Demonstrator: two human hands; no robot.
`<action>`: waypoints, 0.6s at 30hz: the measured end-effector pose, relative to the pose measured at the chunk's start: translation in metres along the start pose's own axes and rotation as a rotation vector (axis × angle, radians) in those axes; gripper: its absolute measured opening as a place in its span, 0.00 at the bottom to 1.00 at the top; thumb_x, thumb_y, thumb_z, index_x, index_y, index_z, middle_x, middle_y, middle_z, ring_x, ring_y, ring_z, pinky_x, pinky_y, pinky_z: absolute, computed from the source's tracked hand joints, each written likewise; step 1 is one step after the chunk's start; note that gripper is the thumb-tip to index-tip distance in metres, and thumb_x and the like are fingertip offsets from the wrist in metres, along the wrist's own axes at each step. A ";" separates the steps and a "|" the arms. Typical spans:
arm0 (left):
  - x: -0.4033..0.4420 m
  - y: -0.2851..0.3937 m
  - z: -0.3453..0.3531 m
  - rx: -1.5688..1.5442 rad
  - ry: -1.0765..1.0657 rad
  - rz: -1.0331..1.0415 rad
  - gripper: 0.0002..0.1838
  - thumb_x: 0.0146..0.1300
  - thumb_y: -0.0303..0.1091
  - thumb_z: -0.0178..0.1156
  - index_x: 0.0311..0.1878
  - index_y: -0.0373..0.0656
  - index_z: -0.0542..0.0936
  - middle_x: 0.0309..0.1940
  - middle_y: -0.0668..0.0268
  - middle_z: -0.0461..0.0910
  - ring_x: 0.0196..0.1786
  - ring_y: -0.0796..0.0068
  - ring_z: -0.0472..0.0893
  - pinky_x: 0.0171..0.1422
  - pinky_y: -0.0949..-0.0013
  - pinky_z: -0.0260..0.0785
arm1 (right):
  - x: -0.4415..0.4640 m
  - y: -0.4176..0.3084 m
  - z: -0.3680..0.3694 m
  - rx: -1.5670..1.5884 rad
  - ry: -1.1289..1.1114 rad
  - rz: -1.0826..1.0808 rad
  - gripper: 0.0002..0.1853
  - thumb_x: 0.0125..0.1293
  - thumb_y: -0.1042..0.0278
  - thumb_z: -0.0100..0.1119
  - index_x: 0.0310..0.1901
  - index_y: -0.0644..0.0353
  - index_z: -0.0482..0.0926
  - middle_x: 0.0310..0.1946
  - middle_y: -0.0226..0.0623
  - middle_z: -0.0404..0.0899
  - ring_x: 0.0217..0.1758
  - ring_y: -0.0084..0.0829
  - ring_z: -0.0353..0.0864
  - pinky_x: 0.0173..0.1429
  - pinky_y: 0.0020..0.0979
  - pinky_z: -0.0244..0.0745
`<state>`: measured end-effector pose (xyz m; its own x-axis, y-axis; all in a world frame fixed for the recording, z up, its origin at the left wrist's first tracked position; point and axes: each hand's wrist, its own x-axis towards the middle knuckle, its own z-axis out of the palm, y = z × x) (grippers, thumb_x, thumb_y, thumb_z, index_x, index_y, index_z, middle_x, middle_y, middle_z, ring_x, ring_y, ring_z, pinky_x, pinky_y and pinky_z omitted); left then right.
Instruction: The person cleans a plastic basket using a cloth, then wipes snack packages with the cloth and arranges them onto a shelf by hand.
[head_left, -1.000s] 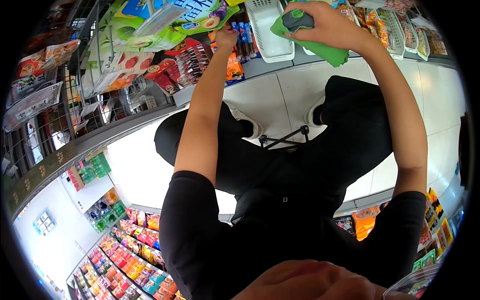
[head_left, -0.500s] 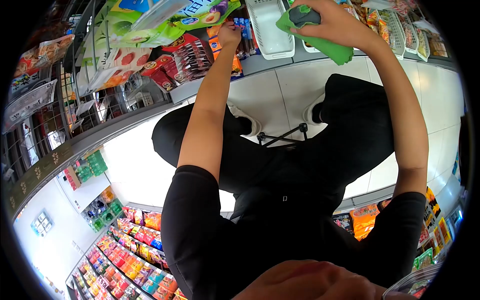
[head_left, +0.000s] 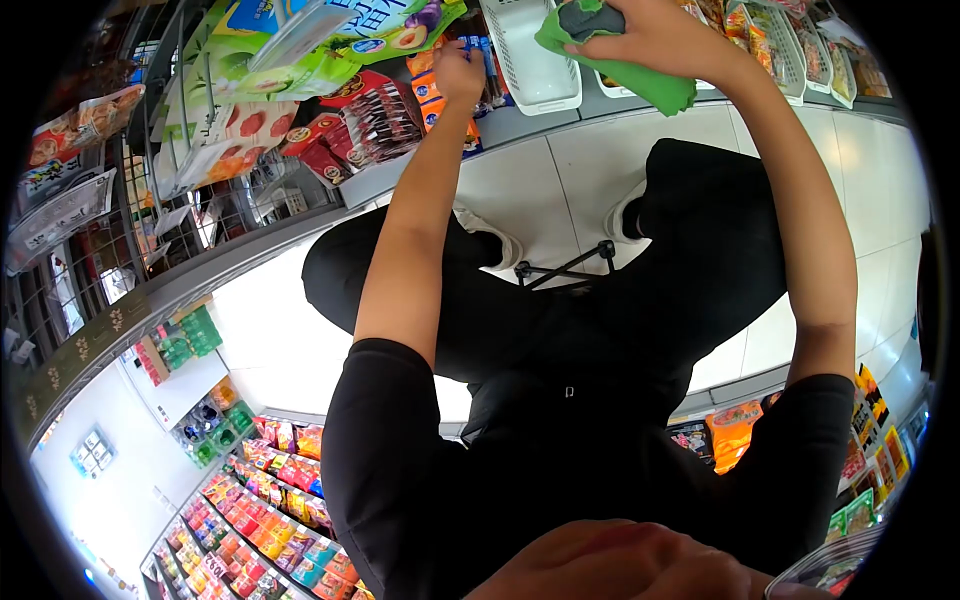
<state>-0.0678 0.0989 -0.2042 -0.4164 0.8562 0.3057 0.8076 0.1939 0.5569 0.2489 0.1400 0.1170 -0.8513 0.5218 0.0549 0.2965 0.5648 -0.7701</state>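
At top centre, blue packets [head_left: 490,58] are being reached for by the left hand [head_left: 459,73] (closure unclear), green cloth [head_left: 657,89] being gripped by the right hand [head_left: 655,38], work apparently unfinished.

Top [head_left: 560,470] and trousers [head_left: 705,240] are black, shoes [head_left: 502,243] white.

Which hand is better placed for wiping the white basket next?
The right hand, probably: it grips the green cloth, close beside the white basket. The left hand is among the orange packets, and no cloth shows in it.
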 end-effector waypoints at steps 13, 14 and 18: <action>-0.029 0.046 -0.005 0.283 -0.515 -0.053 0.24 0.63 0.52 0.67 0.51 0.41 0.82 0.43 0.50 0.88 0.49 0.48 0.87 0.51 0.47 0.80 | -0.006 -0.002 -0.007 0.094 0.044 -0.020 0.21 0.59 0.63 0.71 0.52 0.65 0.82 0.42 0.50 0.87 0.44 0.38 0.87 0.53 0.37 0.80; -0.026 0.043 -0.001 0.251 -0.505 -0.070 0.23 0.63 0.51 0.67 0.50 0.41 0.82 0.41 0.50 0.88 0.48 0.48 0.88 0.51 0.47 0.80 | -0.006 -0.002 -0.009 0.086 0.041 -0.011 0.21 0.59 0.63 0.71 0.52 0.65 0.82 0.42 0.49 0.87 0.45 0.37 0.87 0.53 0.37 0.80; -0.017 0.056 -0.007 0.137 -0.409 0.011 0.19 0.63 0.47 0.66 0.42 0.38 0.79 0.33 0.48 0.87 0.38 0.46 0.88 0.47 0.46 0.79 | -0.006 -0.005 -0.009 0.029 0.031 0.013 0.21 0.59 0.63 0.71 0.52 0.66 0.82 0.42 0.49 0.88 0.45 0.36 0.86 0.54 0.37 0.80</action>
<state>-0.0186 0.0914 -0.1726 -0.2297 0.9726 -0.0359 0.8705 0.2218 0.4394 0.2567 0.1396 0.1258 -0.8336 0.5487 0.0636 0.2945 0.5390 -0.7892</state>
